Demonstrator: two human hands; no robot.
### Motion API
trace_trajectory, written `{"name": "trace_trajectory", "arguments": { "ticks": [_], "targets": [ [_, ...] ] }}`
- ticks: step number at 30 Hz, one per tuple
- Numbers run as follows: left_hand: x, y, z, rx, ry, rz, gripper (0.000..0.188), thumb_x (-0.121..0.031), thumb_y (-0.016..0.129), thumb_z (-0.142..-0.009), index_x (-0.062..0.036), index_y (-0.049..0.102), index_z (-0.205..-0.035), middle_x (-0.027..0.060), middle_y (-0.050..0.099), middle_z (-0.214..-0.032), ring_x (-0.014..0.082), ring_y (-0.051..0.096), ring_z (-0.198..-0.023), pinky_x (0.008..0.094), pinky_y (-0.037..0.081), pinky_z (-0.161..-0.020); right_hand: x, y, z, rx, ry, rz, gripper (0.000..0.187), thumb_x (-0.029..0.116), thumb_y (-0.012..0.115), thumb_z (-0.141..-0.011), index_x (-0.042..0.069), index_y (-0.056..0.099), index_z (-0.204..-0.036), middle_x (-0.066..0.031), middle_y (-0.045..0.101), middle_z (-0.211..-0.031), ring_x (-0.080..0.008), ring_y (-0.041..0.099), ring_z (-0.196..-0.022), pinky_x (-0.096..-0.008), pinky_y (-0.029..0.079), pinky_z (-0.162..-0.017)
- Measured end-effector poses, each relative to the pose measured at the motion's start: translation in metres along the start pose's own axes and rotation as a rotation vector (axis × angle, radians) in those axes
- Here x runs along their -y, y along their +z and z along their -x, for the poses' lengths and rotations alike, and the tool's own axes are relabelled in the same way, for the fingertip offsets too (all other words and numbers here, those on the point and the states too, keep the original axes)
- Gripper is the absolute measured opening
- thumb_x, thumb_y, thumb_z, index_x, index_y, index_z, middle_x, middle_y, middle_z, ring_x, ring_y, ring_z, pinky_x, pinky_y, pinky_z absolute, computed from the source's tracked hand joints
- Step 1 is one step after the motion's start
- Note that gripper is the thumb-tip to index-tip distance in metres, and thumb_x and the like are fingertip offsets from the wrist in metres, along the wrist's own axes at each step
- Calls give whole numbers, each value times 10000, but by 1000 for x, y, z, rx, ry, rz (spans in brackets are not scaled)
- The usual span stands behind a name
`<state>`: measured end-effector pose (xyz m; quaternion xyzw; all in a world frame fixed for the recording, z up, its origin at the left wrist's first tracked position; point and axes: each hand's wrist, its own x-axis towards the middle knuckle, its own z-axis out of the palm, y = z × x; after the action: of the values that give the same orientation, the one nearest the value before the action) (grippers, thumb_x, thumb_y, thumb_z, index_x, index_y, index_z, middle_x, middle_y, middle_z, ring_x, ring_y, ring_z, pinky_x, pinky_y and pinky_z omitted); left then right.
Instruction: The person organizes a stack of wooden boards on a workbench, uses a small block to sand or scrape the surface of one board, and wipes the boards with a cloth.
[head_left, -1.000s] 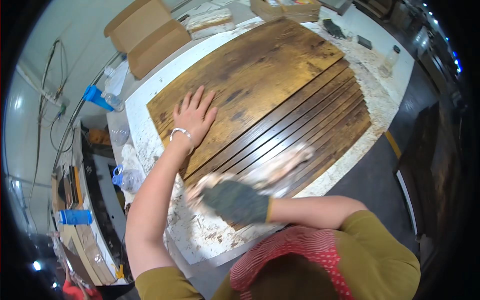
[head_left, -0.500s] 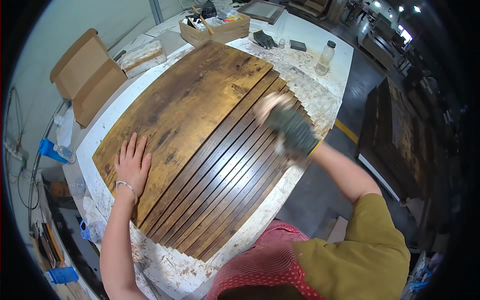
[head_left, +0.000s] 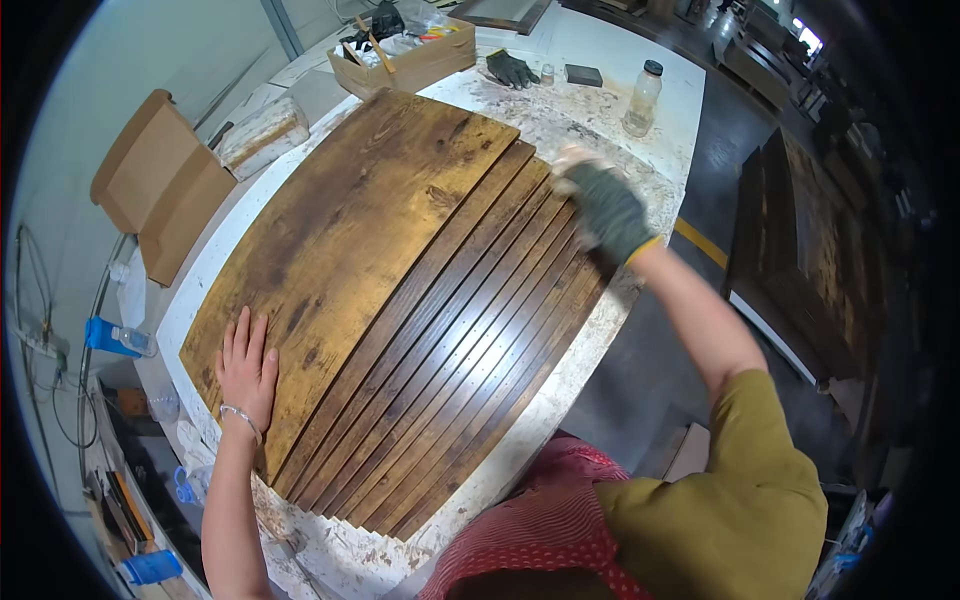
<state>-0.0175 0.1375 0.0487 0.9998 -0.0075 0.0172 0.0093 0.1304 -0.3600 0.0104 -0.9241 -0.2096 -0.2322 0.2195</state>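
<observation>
A stack of brown wood-grain boards [head_left: 345,215] is fanned out in steps, so the edges of the lower boards [head_left: 455,350] show in a row toward my right. My left hand [head_left: 246,375], bare with a bracelet at the wrist, lies flat with spread fingers on the top board near its left end. Over the far right corner of the stepped edges is my right hand [head_left: 602,207], in a dark fingerless-looking glove with a yellow cuff. Its fingertips are smeared by motion, and whatever they may hold is hidden.
The boards rest on a stained white table [head_left: 655,190]. Toward the back are a filled cardboard box [head_left: 425,62], a dark glove [head_left: 512,69], a dark block [head_left: 584,75] and a lidded glass jar [head_left: 643,98]. An open carton [head_left: 180,205] stands left; more boards [head_left: 790,250] are stacked right.
My right hand has swept outward, away from the middle of the stepped edges to their far right corner. My left hand stays flat on the top board. The view has shifted slightly.
</observation>
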Motion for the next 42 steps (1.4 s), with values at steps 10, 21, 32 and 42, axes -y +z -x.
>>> {"name": "trace_trajectory", "arguments": {
  "ticks": [10, 21, 32, 42],
  "targets": [
    [8, 3, 6, 0, -8, -55, 481, -352, 355, -921, -186, 358, -1373, 53, 244, -1467, 305, 235, -1329, 493, 170, -1057, 85, 65, 72, 32, 233, -443, 372, 156, 535, -826, 59, 517, -1185, -158, 584, -1070, -278, 567, -982, -373, 430, -899],
    [22, 21, 7, -109, 15, -14, 498, -472, 345, -905, -274, 363, -1361, 28, 279, -1453, 279, 269, -1321, 508, 181, -1063, 196, 15, 77, 71, -263, -231, 290, 75, 446, -881, 46, 518, -1161, -151, 562, -1071, -285, 541, -1027, -383, 428, -889],
    [14, 15, 1, -28, -35, -20, 522, -517, 263, -907, -314, 311, -1385, 16, 211, -1485, 265, 206, -1354, 527, 153, -1074, 412, 81, 164, 556, -906, -512, 395, 131, 486, -803, 137, 529, -1195, -97, 559, -1092, -235, 574, -935, -375, 478, -768],
    [14, 18, 0, -90, -13, 11, 522, -513, 290, -905, -292, 332, -1375, 18, 232, -1475, 273, 225, -1344, 535, 175, -1064, 342, 72, 129, 360, -650, -424, 407, 110, 616, -680, 69, 553, -1080, -108, 570, -993, -266, 568, -898, -386, 462, -758]
  ]
}}
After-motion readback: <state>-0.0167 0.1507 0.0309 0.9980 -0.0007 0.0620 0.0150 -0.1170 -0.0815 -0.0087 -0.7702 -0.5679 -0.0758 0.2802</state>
